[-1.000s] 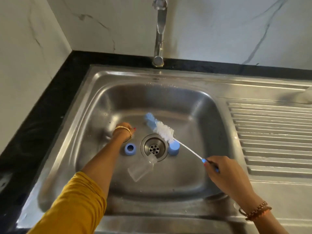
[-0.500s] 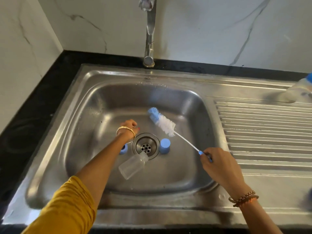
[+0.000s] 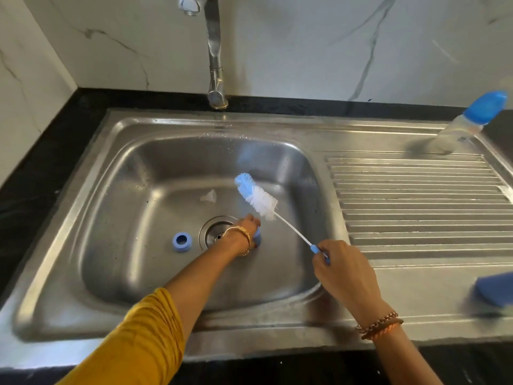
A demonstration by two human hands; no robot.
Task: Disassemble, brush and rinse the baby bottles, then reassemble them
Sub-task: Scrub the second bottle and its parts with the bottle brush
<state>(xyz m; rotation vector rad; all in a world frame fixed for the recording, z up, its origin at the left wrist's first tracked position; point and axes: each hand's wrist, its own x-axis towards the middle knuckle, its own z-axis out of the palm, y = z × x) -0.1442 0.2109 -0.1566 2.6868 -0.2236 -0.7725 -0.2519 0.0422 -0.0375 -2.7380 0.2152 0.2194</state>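
The steel sink basin (image 3: 116,245) seen from my head camera, with one bottle already in parts. My left hand (image 3: 244,232) reaches down beside the round drain (image 3: 215,232) and lies over the light-blue plastic cap (image 3: 257,238); only a sliver of the cap shows past the wrist, so I cannot tell whether the fingers grip it or merely touch it. My right hand (image 3: 341,269) holds the blue handle end of the long white-and-blue bristled bottle brush (image 3: 258,197), fingers curled round it, the brush head raised above the basin floor and slanting toward the back wall. The blue screw ring (image 3: 181,241) lies flat left of the drain, apart from it, and the clear silicone teat (image 3: 209,196) lies farther back on the basin floor. No clear bottle body is in view in the basin; my forearm may hide it. A second clear baby bottle with a blue cap (image 3: 460,126) stands assembled at the far right corner of the ribbed draining board (image 3: 416,204). I judge the task early: one bottle disassembled, brushing apparently in hand, no water coming from the chrome tap (image 3: 215,56), and rinsing, reassembly and the whole second bottle left. Room: the basin floor is open toward its left and near walls; the brush head hangs close to the teat and my left hand. A blurred blue object (image 3: 494,291) sits at the right edge near my right arm.
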